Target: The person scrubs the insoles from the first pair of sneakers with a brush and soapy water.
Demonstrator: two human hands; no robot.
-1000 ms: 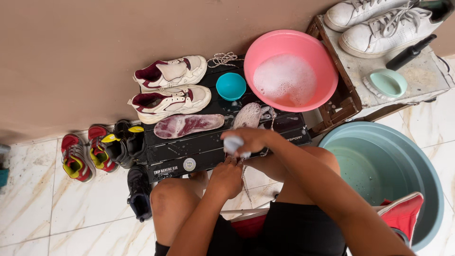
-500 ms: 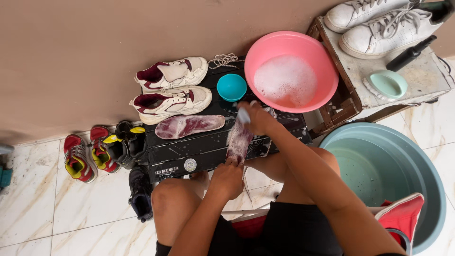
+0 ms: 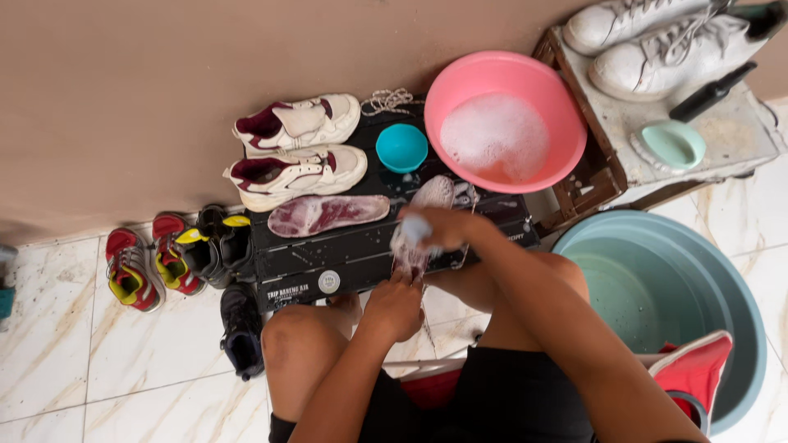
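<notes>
The person sits over a low black desk (image 3: 328,250) and washes a shoe insole (image 3: 414,246). The insole is pale and soapy, and it hangs at the front edge of the desk, between the two hands. The left hand (image 3: 396,308) has its grip clenched on the bottom end of the insole and holds it up. The right hand (image 3: 439,226) has its grip closed around a small light blue brush (image 3: 414,228), pressed on the top part of the insole.

To scrub well, the left hand should hold the insole tight so it does not bend or slip. The right hand should rub in short strokes from top to bottom and go over every part, the edges too. When the foam runs out, it looks wise to dip the brush in the pink basin (image 3: 558,98) of soapy water just behind.

A second insole (image 3: 328,213), pink and white, lies flat on the desk near the hands. A pair of white and dark red shoes (image 3: 295,152) stands at the back, beside a small blue cup (image 3: 401,148). A big green tub (image 3: 657,287) sits on the floor to the right. Small red and black shoes (image 3: 172,254) lie on the floor to the left.
</notes>
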